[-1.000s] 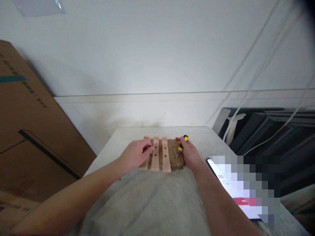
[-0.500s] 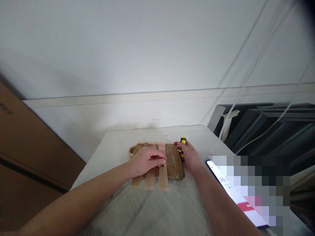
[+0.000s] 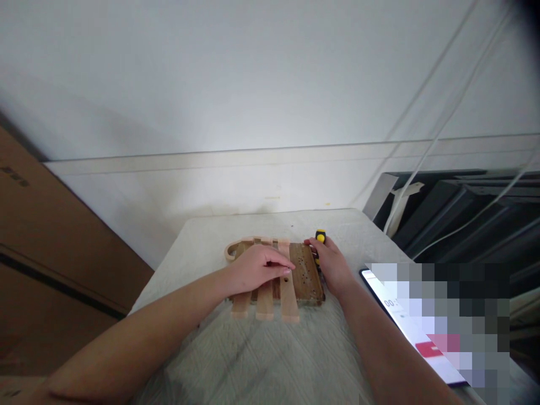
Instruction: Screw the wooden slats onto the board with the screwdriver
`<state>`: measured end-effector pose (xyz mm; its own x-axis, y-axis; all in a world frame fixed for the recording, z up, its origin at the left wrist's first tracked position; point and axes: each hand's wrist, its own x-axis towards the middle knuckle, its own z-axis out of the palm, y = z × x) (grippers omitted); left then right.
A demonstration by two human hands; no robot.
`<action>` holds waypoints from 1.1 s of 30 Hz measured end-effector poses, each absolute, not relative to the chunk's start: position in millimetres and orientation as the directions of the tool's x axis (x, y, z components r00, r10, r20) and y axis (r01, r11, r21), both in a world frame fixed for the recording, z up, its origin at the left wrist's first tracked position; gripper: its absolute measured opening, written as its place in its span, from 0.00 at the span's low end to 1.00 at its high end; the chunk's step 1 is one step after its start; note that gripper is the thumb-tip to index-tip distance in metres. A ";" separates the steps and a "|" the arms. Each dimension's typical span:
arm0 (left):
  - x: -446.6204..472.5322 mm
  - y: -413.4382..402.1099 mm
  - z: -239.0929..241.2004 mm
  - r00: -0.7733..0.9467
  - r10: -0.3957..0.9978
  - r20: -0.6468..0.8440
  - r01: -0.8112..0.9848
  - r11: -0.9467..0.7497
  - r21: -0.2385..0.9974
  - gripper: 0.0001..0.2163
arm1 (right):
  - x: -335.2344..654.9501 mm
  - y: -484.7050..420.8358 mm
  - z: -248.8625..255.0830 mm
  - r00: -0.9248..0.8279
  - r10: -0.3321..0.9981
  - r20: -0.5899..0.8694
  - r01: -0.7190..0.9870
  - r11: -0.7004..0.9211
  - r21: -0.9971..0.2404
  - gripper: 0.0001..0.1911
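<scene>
Holding a yellow-and-black-handled screwdriver in the right hand, beside a brown wooden board dotted with small holes.
Curled around the handle with the right fingers (shaft mostly hidden), right at the board's right edge. Poised with the left hand over the rightmost of three pale, flat wooden slats, laid side by side across the board and jutting past its near edge. Close together at the tips with left thumb and forefinger, just beside a dark drilled hole; cannot tell about any small part pinched between them. Showing past the board's left end, a pale wooden loop. All set on a whitish, textured tabletop, with a lit-screened phone right of the right forearm.
</scene>
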<state>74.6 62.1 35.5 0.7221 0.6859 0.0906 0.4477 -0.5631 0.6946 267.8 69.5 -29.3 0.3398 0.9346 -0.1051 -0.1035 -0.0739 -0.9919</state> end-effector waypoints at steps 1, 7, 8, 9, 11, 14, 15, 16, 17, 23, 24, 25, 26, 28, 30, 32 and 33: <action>74.1 62.6 36.0 0.722 0.684 0.100 0.451 -0.575 0.683 0.08 | 267.5 69.4 -29.2 0.341 0.935 -0.100 -0.101 -0.070 -0.992 0.12; 72.3 66.3 37.4 0.761 0.643 0.087 0.449 -0.618 0.645 0.07 | 267.7 69.9 -28.4 0.381 0.922 -0.068 -0.087 -0.038 -0.995 0.13; 72.3 66.8 37.2 0.761 0.643 0.085 0.445 -0.614 0.652 0.07 | 268.3 69.7 -27.2 0.414 0.910 -0.030 -0.062 -0.005 -0.998 0.14; 72.2 67.2 36.9 0.763 0.641 0.085 0.440 -0.610 0.659 0.07 | 269.0 69.2 -25.6 0.451 0.892 0.027 -0.025 0.043 -0.999 0.15; 72.1 67.9 36.2 0.773 0.629 0.084 0.425 -0.611 0.667 0.07 | 270.0 67.1 -20.9 0.511 0.844 0.164 0.064 0.152 -0.986 0.15; 71.7 68.4 35.3 0.787 0.613 0.068 0.424 -0.618 0.663 0.07 | 269.3 60.9 -11.9 0.506 0.815 0.283 0.139 0.247 -0.959 0.16; 71.5 68.4 35.2 0.790 0.610 0.060 0.428 -0.619 0.659 0.07 | 268.3 58.1 -8.7 0.485 0.821 0.300 0.148 0.261 -0.954 0.17; 71.4 68.5 35.0 0.792 0.608 0.052 0.432 -0.619 0.656 0.07 | 267.0 54.9 -5.5 0.467 0.828 0.310 0.150 0.271 -0.951 0.17; 71.3 68.6 34.9 0.793 0.607 0.045 0.436 -0.618 0.654 0.07 | 265.5 51.5 -2.2 0.451 0.834 0.317 0.148 0.281 -0.948 0.18; 71.3 70.3 32.8 0.805 0.592 0.038 0.433 -0.631 0.644 0.06 | 257.6 31.7 14.2 0.374 0.860 0.348 0.122 0.327 -0.937 0.20; 71.4 70.8 32.2 0.806 0.590 0.040 0.434 -0.636 0.638 0.06 | 256.7 29.6 15.2 0.354 0.867 0.350 0.123 0.328 -0.937 0.21; 71.5 71.3 31.7 0.808 0.588 0.040 0.436 -0.641 0.632 0.06 | 255.8 28.1 15.5 0.339 0.873 0.351 0.129 0.326 -0.937 0.21; 71.6 71.7 31.3 0.810 0.586 0.040 0.436 -0.646 0.626 0.06 | 254.9 26.9 15.1 0.332 0.876 0.351 0.140 0.323 -0.936 0.21; 72.0 72.3 31.0 0.821 0.570 0.042 0.427 -0.660 0.618 0.06 | 252.9 25.6 12.6 0.337 0.874 0.350 0.161 0.313 -0.936 0.21; 72.5 72.5 31.2 0.835 0.548 0.044 0.410 -0.675 0.613 0.06 | 250.4 24.9 8.8 0.331 0.880 0.340 0.153 0.306 -0.940 0.21; 73.2 72.4 32.0 0.849 0.528 0.040 0.393 -0.680 0.619 0.06 | 247.8 24.4 4.9 0.305 0.891 0.337 0.104 0.321 -0.942 0.19; 73.4 72.2 32.5 0.851 0.524 0.032 0.395 -0.679 0.619 0.06 | 246.4 24.1 3.4 0.283 0.896 0.342 0.072 0.335 -0.939 0.18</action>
